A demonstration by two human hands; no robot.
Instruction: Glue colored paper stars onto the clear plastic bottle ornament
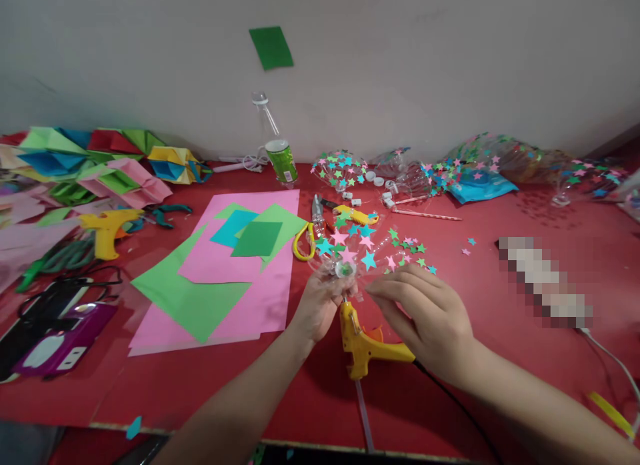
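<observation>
My left hand (324, 299) grips a clear plastic bottle top (345, 270) by its neck, with the neck's opening towards me. Pink, blue and green paper stars (369, 259) show on and around its clear plastic. My right hand (425, 311) hovers just to the right, fingers bent and tips drawn together; whatever lies between them is too small to make out. Below both hands a yellow glue gun (357, 345) rests on the red table, nozzle towards my left hand, a glue stick (364, 411) sticking out of its back.
Pink and green paper sheets (200, 305) lie left, near another yellow glue gun (107, 231) and folded paper shapes (125, 178). Yellow-handled scissors (303, 243), a bottle (281, 159) and star-covered plastic pieces (340, 168) stand behind. A pixelated object (545, 278) with a cable lies right.
</observation>
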